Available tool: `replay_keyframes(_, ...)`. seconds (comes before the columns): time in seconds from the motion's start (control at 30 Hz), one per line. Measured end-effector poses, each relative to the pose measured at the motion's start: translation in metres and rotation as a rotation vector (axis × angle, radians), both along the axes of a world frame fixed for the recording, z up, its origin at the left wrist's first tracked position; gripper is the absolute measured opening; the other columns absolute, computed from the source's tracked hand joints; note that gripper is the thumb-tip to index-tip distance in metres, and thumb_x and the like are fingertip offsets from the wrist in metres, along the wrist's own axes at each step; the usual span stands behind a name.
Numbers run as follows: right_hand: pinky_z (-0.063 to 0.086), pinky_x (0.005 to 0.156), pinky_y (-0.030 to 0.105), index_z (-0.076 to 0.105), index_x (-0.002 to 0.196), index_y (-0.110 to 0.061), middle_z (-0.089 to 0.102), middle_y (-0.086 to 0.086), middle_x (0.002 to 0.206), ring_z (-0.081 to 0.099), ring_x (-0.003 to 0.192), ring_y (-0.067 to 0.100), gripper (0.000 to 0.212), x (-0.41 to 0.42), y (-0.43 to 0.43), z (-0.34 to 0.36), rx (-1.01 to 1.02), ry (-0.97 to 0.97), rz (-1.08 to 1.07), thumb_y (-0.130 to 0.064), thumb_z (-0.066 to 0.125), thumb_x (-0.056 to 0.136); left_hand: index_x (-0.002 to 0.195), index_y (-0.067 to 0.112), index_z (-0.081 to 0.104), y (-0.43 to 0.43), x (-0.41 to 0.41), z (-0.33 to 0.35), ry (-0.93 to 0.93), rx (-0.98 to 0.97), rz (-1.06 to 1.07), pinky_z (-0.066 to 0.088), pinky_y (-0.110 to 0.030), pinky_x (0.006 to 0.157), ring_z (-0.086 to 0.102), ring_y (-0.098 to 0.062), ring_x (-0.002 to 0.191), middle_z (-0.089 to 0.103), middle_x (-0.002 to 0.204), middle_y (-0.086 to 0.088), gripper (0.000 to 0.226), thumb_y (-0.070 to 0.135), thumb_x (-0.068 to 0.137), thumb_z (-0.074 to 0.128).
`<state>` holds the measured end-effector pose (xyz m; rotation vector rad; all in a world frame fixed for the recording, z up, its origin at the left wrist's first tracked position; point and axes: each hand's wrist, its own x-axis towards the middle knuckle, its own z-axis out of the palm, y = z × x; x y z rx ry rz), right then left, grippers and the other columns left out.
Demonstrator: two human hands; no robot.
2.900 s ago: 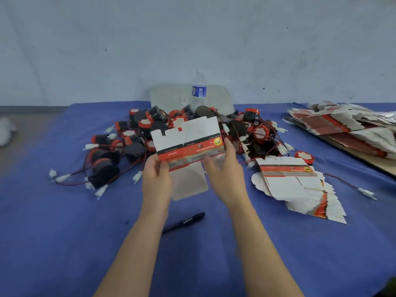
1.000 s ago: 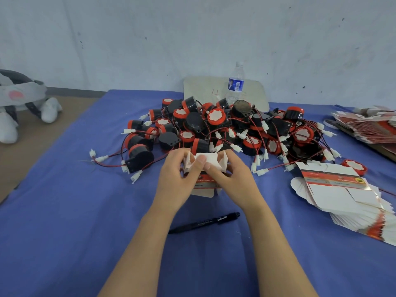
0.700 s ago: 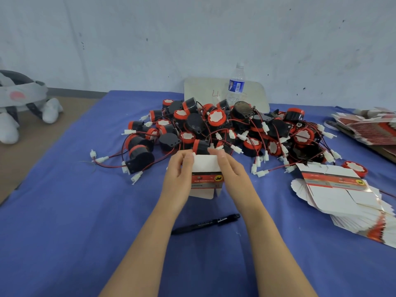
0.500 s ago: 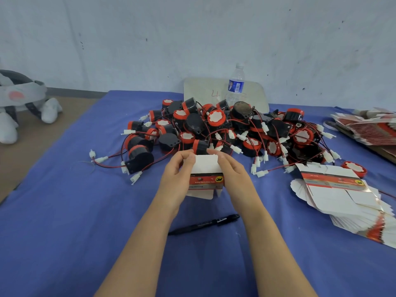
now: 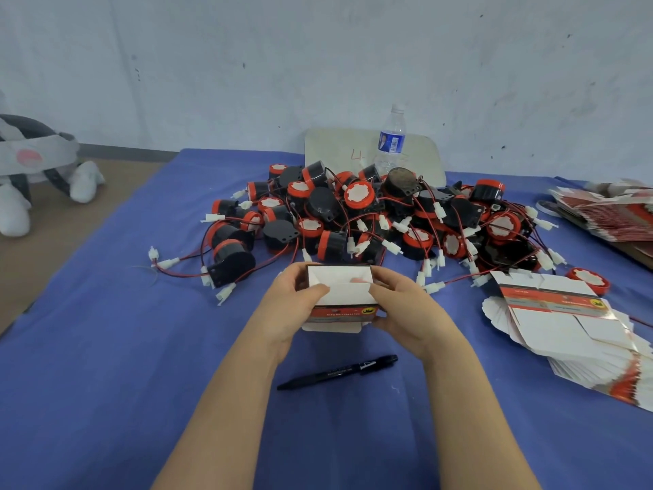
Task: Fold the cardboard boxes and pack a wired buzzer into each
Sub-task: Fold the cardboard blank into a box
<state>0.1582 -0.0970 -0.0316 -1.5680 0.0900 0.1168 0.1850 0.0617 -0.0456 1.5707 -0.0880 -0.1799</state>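
cardboard box sat half formed just beyond the pen, its open mouth turned up toward the camera so the white flaps could be worked. left hand and right hand each curled round one end of it, thumbs on the near side, squeezing it square. a flap inside seemed partly folded, though the fingers hid the far corners. farther beyond the pen lay the pile of wired buzzers, within easy reach for packing, and to the pen's right the stack of flat boxes waited.
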Motion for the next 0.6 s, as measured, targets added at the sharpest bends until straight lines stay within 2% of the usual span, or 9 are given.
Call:
replay_keyframes(0.07,0.054,0.088,0.039,0.065,0.11,-0.022,0.069,0.004,0.11,0.068,0.09,0.012,0.018,0.001,0.004,-0.001,0.004,-0.022,-0.022,-0.026,0.054,0.097,0.107,0.023,0.059,-0.002,0.001,-0.001,0.016,-0.038,0.053,0.049,-0.036,0.084,0.06,-0.021,0.102,0.065,0.11,-0.002,0.023,0.007,0.094,0.049)
replay_keyframes(0.13,0.053,0.089,0.038,0.065,0.11,-0.029,0.07,-0.004,0.105,0.067,0.086,0.005,0.022,0.002,0.008,-0.001,0.041,-0.064,-0.052,-0.04,0.054,0.093,0.106,0.021,0.06,-0.004,0.003,-0.002,0.037,-0.118,0.129,0.05,-0.035,0.076,0.062,-0.02,0.095,0.066,0.107,-0.003,0.019,0.011,0.096,0.048)
replay_keyframes(0.2,0.052,0.09,0.035,0.064,0.113,-0.037,0.07,-0.013,0.107,0.066,0.096,0.002,0.038,0.002,0.011,0.001,0.118,-0.104,-0.034,-0.058,0.054,0.082,0.098,0.023,0.059,-0.005,0.002,0.0,0.047,-0.197,0.199,0.049,-0.032,0.067,0.063,-0.017,0.085,0.066,0.1,-0.003,0.016,0.014,0.097,0.047)
replay_keyframes(0.27,0.049,0.09,0.03,0.062,0.114,-0.045,0.068,-0.019,0.112,0.062,0.106,0.0,0.048,0.001,0.017,0.001,0.126,-0.138,-0.008,-0.066,0.055,0.072,0.095,0.025,0.058,-0.007,0.0,0.002,0.038,-0.218,0.226,0.05,-0.033,0.066,0.063,-0.017,0.083,0.066,0.099,-0.004,0.015,0.016,0.097,0.046)
replay_keyframes(0.37,0.049,0.096,0.036,0.058,0.118,-0.04,0.065,-0.01,0.117,0.062,0.108,0.008,0.041,0.002,0.026,-0.005,0.029,-0.188,-0.097,-0.055,0.062,0.081,0.104,0.026,0.058,-0.012,-0.005,0.002,0.062,-0.217,0.203,0.054,-0.045,0.081,0.064,-0.024,0.095,0.066,0.106,-0.005,0.015,0.024,0.095,0.046)
replay_keyframes(0.47,0.052,0.085,0.028,0.056,0.105,-0.044,0.065,-0.006,0.113,0.062,0.099,0.005,0.018,0.003,0.033,-0.008,0.018,-0.183,-0.181,-0.042,0.062,0.088,0.12,0.022,0.057,-0.016,-0.008,0.005,0.165,-0.302,0.163,0.052,-0.053,0.091,0.064,-0.03,0.104,0.065,0.113,-0.01,0.034,0.039,0.092,0.048)
replay_keyframes(0.6,0.051,0.085,0.023,0.063,0.095,-0.054,0.068,-0.017,0.099,0.063,0.093,-0.001,0.017,0.003,0.034,-0.007,0.065,-0.234,-0.167,-0.038,0.062,0.09,0.113,0.031,0.051,-0.02,-0.01,0.003,0.109,-0.242,0.217,0.05,-0.057,0.091,0.061,-0.028,0.105,0.062,0.115,-0.006,0.031,0.044,0.085,0.048)
